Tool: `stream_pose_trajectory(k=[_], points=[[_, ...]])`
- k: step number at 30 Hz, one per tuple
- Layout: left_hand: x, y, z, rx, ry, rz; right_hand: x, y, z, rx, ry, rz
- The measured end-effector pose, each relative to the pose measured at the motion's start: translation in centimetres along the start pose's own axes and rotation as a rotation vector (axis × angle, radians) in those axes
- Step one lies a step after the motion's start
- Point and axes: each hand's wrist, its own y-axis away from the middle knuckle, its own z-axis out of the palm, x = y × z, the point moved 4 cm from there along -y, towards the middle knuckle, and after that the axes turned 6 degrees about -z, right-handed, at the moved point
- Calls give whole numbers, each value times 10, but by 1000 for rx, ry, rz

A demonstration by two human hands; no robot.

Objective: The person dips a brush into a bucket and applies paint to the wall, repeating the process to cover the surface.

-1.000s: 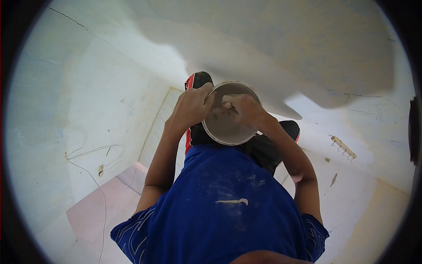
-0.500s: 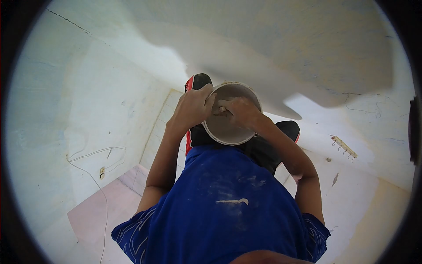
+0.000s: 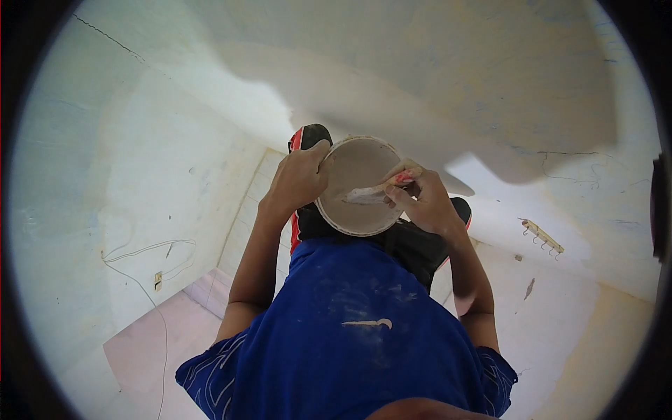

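Observation:
A round bucket (image 3: 358, 222) with a pale, coated inside stands between my knees, its mouth facing me. On its left rim my left hand (image 3: 302, 175) is closed, thumb over the edge. In my right hand (image 3: 425, 199), at the bucket's right side, a paintbrush (image 3: 364, 195) is pinched by its light handle, which has red marks on it. The brush's whitish end lies slanted across the bucket's mouth, pointing left. Whitish smears mark the fingers of my right hand and the front of my blue shirt (image 3: 364, 287).
Patchy, partly coated wall (image 3: 448, 70) spreads out ahead, with a long crack at the upper left. A hook rack (image 3: 542, 236) is fixed at the right. On the left, a loose cable (image 3: 166, 336) runs down near a socket (image 3: 158, 281).
My right hand has come up out of the bucket and moved right, bringing the brush's pale end into sight. My left hand stays on the rim; the bucket has shifted slightly left and down.

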Motion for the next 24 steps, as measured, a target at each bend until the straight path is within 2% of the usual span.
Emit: stream_pose_trajectory(k=[7, 9, 12, 16, 19, 21, 24], points=[[-3, -2, 2, 7, 2, 17, 20, 26, 3, 175, -128, -19], [-3, -2, 3, 3, 2, 17, 15, 29, 3, 252, 60, -73], [0, -1, 1, 2, 6, 33, 20, 32, 7, 237, 49, -191], [-1, -1, 1, -15, -1, 5, 17, 37, 6, 257, 60, -224], [-5, 1, 0, -11, 8, -1, 7, 40, 3, 249, 118, -250], [-4, 2, 0, -7, 9, -7, 1, 41, -2, 228, 263, -284], [-5, 1, -2, 12, 17, 12, 10, 47, -5, 239, 180, -172]])
